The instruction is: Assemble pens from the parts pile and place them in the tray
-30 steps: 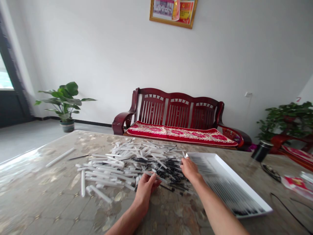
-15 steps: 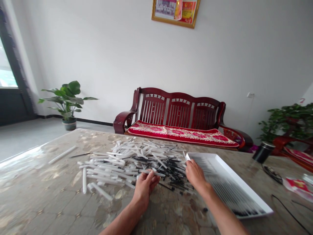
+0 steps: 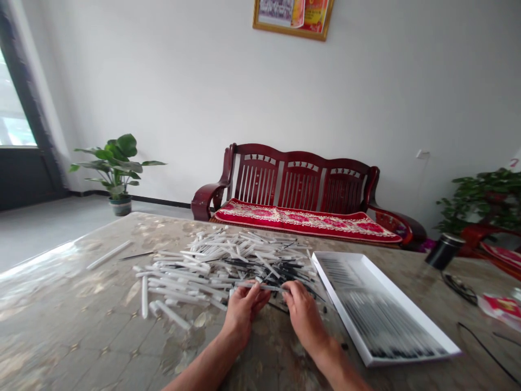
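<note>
My left hand [image 3: 246, 305] is closed in a pinch on a pale, translucent pen [image 3: 267, 286], held nearly level above the table. My right hand [image 3: 302, 310] has its fingers closed at the pen's right end; whether a small part is also between them is hidden. Just beyond both hands lies a loose heap of white pen barrels [image 3: 179, 277]. Black slim pen parts [image 3: 285, 267] are mixed in on the heap's right side. To the right of my right hand, a shallow white box [image 3: 411, 293] holds pens laid side by side in rows.
One white barrel [image 3: 108, 255] and a thin dark rod [image 3: 136, 256] lie apart on the left of the patterned table [image 3: 101, 320]. A black cylinder [image 3: 445, 251], cables [image 3: 459, 290] and a red-and-white packet [image 3: 502, 309] are at right. Behind stands a wooden bench [image 3: 301, 179].
My right hand has moved left and nearer, from the box's far left corner to the pen's right end. My left hand keeps the pen in about the same place.
</note>
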Action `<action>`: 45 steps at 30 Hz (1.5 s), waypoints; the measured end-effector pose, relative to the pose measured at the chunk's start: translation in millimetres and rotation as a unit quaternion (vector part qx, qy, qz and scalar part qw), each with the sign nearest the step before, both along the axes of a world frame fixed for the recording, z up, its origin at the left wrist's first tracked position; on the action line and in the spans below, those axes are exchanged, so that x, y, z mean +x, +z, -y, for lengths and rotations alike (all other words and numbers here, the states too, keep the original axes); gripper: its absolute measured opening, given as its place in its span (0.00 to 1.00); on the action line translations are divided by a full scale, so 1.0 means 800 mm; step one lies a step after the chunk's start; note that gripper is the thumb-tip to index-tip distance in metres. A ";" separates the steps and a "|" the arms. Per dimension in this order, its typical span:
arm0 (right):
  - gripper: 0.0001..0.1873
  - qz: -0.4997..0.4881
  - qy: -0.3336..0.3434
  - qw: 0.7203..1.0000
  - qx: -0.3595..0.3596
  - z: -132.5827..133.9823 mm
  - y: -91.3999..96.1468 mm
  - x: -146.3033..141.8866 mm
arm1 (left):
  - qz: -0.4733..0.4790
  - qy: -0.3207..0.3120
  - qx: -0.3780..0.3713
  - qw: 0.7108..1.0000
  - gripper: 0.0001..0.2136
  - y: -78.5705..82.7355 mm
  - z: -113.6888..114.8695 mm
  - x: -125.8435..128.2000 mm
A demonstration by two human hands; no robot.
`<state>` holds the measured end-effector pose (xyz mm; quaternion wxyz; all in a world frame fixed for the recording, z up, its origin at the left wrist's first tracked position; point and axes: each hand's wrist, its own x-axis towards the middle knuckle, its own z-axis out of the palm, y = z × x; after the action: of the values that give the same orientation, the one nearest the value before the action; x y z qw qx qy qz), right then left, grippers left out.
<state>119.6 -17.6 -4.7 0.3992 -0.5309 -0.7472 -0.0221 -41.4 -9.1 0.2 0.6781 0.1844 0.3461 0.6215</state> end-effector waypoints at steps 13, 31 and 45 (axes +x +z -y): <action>0.11 0.005 0.009 1.000 -0.012 0.004 -0.005 -0.001 | -0.045 -0.018 0.028 0.998 0.19 0.005 0.005 0.000; 0.11 -0.171 0.093 0.934 -0.300 0.020 0.070 0.010 | -0.085 -0.011 0.050 0.995 0.21 0.018 0.015 0.005; 0.12 0.036 0.030 0.981 -0.186 0.026 0.083 0.080 | -0.145 -0.096 0.071 0.982 0.25 0.011 0.019 0.014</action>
<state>183.4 -38.3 61.4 0.2664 -0.5724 -0.7676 0.1101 -30.1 -24.6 8.6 0.6626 0.3523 0.3764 0.5433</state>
